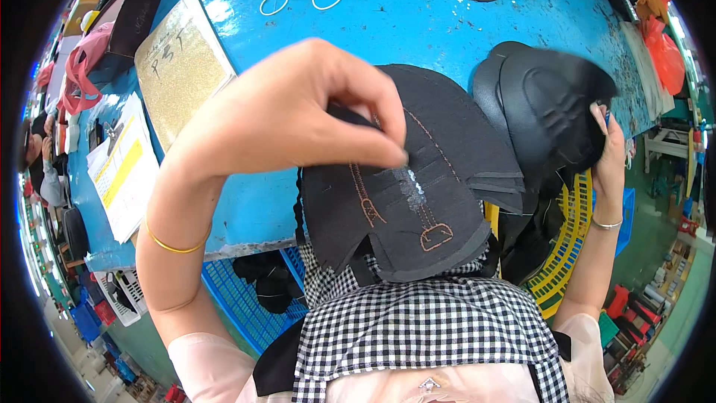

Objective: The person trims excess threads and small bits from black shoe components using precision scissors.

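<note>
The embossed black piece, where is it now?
On the right of the head view, the embossed black piece is in the right hand, right of the stitched dark piece.

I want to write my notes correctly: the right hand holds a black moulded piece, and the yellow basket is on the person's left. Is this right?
Not quite: the yellow basket is on the person's right, as the head view shows. The right hand does hold a black moulded piece.

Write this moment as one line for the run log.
left hand: over stitched black piece, touch unclear | right hand: holding moulded black piece | nearby: blue table, yellow basket
</note>
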Available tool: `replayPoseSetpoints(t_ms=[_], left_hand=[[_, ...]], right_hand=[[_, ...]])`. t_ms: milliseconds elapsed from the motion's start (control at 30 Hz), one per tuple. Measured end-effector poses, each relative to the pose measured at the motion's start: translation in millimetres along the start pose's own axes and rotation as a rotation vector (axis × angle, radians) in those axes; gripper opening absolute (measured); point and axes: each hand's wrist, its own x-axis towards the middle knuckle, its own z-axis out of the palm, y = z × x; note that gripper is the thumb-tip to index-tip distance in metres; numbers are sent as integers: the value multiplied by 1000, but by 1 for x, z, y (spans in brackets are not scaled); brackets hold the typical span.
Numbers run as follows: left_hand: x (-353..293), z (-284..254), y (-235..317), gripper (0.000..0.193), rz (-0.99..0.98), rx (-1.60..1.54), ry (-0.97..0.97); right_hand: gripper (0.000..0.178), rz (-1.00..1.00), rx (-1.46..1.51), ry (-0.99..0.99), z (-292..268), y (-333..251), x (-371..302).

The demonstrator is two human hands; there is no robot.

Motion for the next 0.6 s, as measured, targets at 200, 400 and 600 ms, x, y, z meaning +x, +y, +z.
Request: replayPoseSetpoints(t_ms=[200, 400, 600], left_hand=[[18, 15, 8, 13, -234, 249, -260], [22, 24, -1, 13, -144, 378, -181], [16, 24, 6, 18, -112, 780, -56]], right_hand=[[21, -72, -152, 111, -30, 12, 1], [16, -263, -225, -321, 46, -28, -30], [18, -846, -548, -966, 126, -52, -39]])
